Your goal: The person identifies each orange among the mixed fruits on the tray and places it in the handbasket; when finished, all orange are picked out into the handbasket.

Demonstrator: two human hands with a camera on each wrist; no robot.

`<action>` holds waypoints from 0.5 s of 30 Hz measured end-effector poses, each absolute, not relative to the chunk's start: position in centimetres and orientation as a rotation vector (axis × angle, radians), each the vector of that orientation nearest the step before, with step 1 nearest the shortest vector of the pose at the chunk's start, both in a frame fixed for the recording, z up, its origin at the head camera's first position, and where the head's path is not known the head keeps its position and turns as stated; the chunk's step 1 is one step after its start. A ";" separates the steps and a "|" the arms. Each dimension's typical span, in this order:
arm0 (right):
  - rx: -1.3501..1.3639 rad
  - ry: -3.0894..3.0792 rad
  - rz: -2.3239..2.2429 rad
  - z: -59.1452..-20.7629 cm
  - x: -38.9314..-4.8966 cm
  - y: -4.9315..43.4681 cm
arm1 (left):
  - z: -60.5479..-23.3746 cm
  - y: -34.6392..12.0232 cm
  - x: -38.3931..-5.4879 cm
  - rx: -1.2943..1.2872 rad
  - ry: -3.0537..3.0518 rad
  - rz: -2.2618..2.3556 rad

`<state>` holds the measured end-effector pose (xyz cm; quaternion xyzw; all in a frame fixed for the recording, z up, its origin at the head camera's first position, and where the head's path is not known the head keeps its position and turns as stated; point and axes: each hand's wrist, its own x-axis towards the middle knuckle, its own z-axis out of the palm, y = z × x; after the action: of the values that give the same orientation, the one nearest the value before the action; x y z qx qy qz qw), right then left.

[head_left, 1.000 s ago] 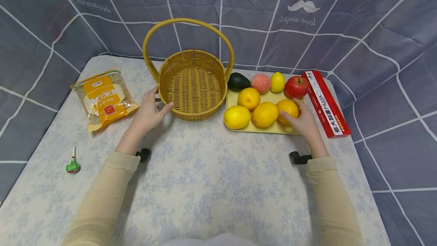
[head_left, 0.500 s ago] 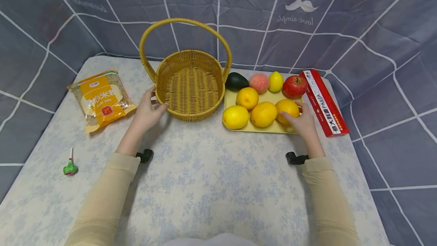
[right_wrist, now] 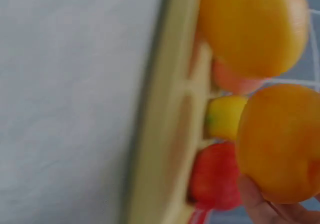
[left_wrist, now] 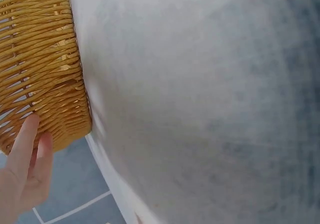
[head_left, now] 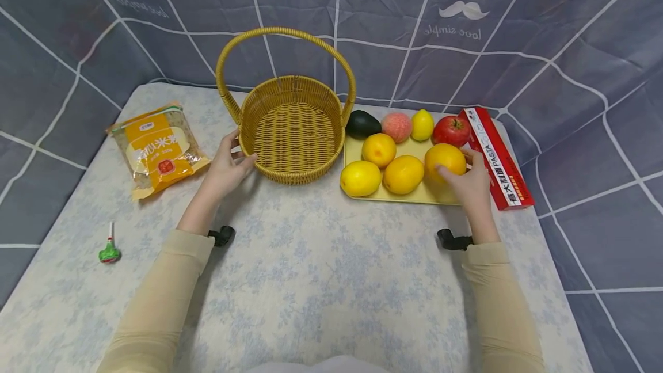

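Note:
My right hand (head_left: 472, 183) grips an orange (head_left: 446, 157), thumb on the near side and fingers round the right side. In the right wrist view the orange (right_wrist: 280, 144) is held above the yellow tray (right_wrist: 160, 134). Left on the tray are a lemon (head_left: 360, 178), a plump orange-yellow fruit (head_left: 403, 174) and another orange fruit (head_left: 378, 149). Against the left side of the woven basket (head_left: 295, 174), my left hand (head_left: 226, 168) rests with its thumb near the front. The left wrist view has its straight fingers (left_wrist: 25, 139) touching the wicker wall. Inside, the basket holds nothing.
Along the tray's back lie an avocado (head_left: 362, 125), a peach (head_left: 396, 127), a small lemon (head_left: 422, 125) and a red apple (head_left: 452, 131). A red pasta box (head_left: 499, 160) is at right. A bag of rice noodles (head_left: 157, 148) and a lollipop (head_left: 110, 251) lie left.
My right hand has taken hold of the orange and raised it slightly off the tray, shifting a little right. My left hand stays at the basket.

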<state>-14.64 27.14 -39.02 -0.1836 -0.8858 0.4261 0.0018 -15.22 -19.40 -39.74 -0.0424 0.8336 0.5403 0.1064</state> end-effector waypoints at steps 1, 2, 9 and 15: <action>-0.547 -2.747 1.346 -38.6 -14.6 26.8 | -39.7 -19.4 -15.3 -0.133 2.444 1.596; -0.515 -2.719 1.354 -38.2 -14.5 26.3 | -39.6 -19.4 -15.3 -0.141 2.433 1.602; -0.195 -2.630 1.434 -35.1 -14.5 21.1 | -39.3 -19.3 -15.5 -0.159 2.413 1.610; 0.049 -2.627 1.580 -34.0 -15.5 15.9 | -39.4 -19.3 -15.4 -0.149 2.387 1.619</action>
<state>-15.47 15.95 -33.96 0.0161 -0.8562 0.5150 0.0379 -15.42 -19.32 -39.43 -0.0512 0.8199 0.5560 0.1266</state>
